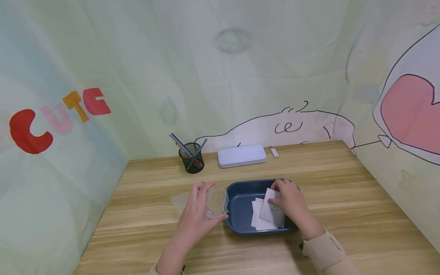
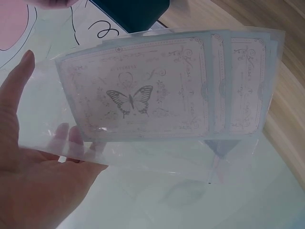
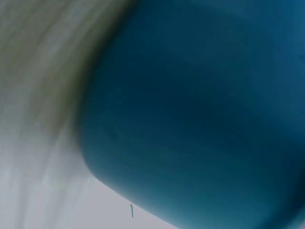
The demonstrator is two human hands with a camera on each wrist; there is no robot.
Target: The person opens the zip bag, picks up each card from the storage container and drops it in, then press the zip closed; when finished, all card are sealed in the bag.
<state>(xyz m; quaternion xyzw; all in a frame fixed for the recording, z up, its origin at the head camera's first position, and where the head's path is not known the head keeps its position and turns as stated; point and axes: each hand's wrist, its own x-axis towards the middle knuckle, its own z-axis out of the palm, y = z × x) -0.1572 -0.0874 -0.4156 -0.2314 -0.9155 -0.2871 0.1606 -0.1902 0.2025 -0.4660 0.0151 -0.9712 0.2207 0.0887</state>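
My left hand (image 1: 194, 217) holds a clear plastic bag (image 1: 217, 201) left of a dark blue tray (image 1: 240, 230), thumb and fingers spreading its mouth towards the tray. In the left wrist view, several pale cards (image 2: 133, 119) with ornate borders lie overlapped inside the bag; the front one bears a butterfly print. My right hand (image 1: 292, 200) reaches into the tray and pinches a white printed card (image 1: 267, 210). Beneath that card lie more white cards (image 1: 260, 225). Only the tray's blue wall (image 3: 190, 119) fills most of the right wrist view, blurred.
Behind the tray stand a black mesh pen holder (image 1: 192, 166) with several pens, a white case (image 1: 241, 156) and a small white block (image 1: 274, 152). They rest on a wood-grain table (image 1: 144, 225), enclosed by printed fabric walls (image 1: 172, 76).
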